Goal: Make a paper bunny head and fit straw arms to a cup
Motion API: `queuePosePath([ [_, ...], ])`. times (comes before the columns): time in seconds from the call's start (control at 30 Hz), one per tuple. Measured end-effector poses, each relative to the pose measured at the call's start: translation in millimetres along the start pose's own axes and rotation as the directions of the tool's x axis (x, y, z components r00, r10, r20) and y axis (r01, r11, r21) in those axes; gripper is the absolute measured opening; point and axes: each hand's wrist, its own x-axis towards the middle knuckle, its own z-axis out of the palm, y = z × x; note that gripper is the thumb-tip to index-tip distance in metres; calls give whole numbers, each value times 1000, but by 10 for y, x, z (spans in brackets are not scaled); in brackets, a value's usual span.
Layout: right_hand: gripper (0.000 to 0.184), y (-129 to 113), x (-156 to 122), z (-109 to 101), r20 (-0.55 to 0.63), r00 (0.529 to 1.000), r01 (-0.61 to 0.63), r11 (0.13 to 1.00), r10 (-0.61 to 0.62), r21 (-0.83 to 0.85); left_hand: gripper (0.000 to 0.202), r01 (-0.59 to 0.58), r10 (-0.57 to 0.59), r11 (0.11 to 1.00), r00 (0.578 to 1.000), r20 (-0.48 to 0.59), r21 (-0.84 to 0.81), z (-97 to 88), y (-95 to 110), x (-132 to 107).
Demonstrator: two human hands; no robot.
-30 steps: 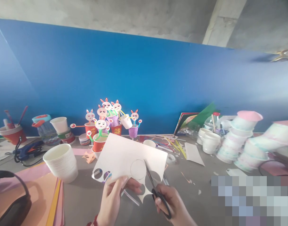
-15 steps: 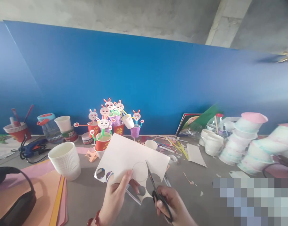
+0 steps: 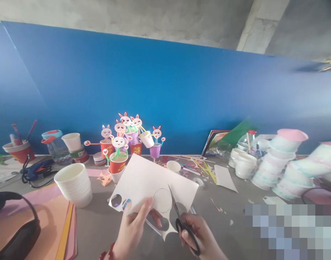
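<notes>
My left hand pinches the near edge of a white card sheet and holds it up above the grey table. The sheet has several round holes cut along its near edge and a drawn circle beside my thumb. My right hand grips black-handled scissors, whose blades bite into the sheet at the right side of that circle.
A stack of white paper cups stands at the left, by pink and orange paper sheets and black headphones. Bunny cup figures stand at the back. More cup stacks fill the right. A glue gun lies far left.
The sheet has turned slightly between my hands and the scissor blades have moved a little further along the circle's right edge. The view shifted a bit.
</notes>
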Motion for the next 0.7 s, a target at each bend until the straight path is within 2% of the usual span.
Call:
queuePosePath([
  [0.1,70,-6,2,-11,-9,1000,27,999,-28,-19,64,7,-11,999,995,95,41,-14,30,7],
  [0.33,70,-16,-2,-41,-18,998,67,994,-68,-82,58,29,-25,998,995,94,-49,-19,62,7],
  [0.7,70,9,-5,-66,-4,1000,20,998,-20,-65,62,11,-13,1000,997,78,27,-71,106,31],
])
